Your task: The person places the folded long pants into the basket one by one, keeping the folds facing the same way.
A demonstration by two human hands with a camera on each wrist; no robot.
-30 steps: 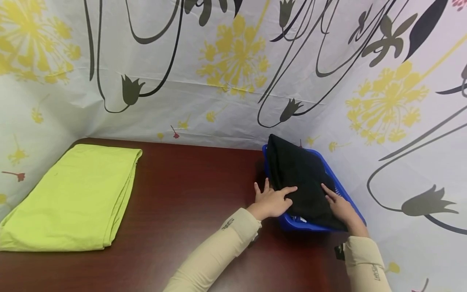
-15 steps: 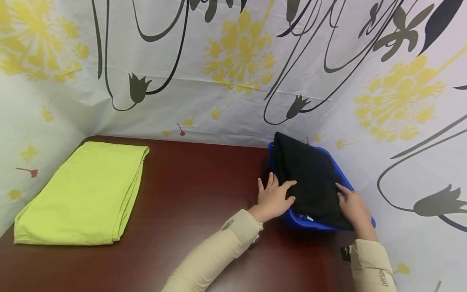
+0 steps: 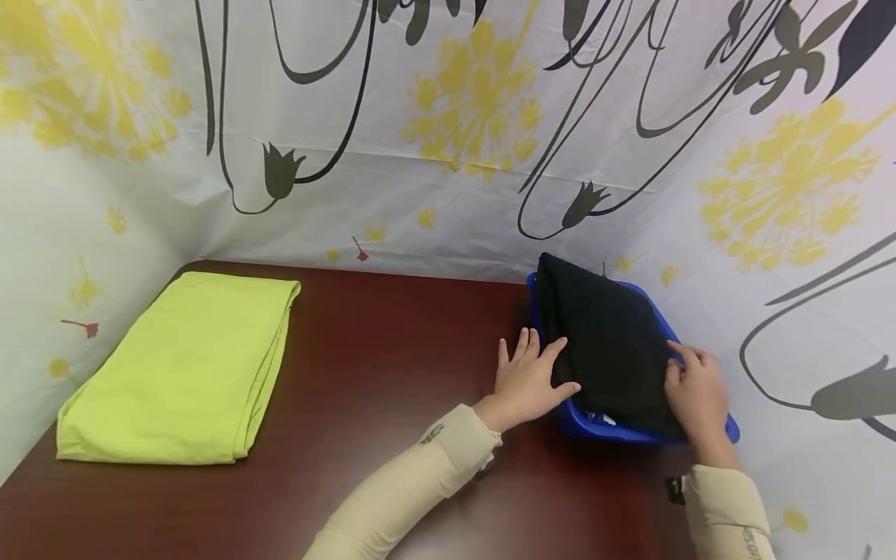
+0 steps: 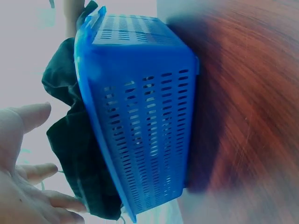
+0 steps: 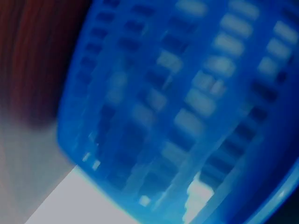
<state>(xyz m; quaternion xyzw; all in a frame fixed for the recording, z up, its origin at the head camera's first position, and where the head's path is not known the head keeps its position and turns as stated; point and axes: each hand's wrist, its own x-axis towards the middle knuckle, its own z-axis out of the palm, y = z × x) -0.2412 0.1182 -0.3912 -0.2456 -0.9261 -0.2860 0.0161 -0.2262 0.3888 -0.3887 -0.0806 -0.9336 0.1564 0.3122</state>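
Note:
A folded black cloth (image 3: 609,342) lies on top of a blue plastic basket (image 3: 623,434) at the table's right side. My left hand (image 3: 525,385) is spread at the cloth's left edge, its fingers apart. In the left wrist view, that hand (image 4: 25,186) is beside the dark cloth (image 4: 77,158), which bulges over the slotted basket (image 4: 145,116). On the other side, my right hand (image 3: 700,389) is at the cloth's right edge by the basket rim, with its fingers slightly bent. Only the blurred basket wall (image 5: 131,135) fills most of the right wrist view; no fingers show there.
A folded yellow-green cloth (image 3: 189,365) lies on the left of the dark brown table (image 3: 392,350). Floral white sheeting (image 3: 392,194) hangs behind the table and along both sides, close to the basket on the right.
The head view has shifted, so everything sits farther right in it. My right hand has slid off the cloth's top toward the basket's right rim. My left hand has drawn slightly left off the cloth.

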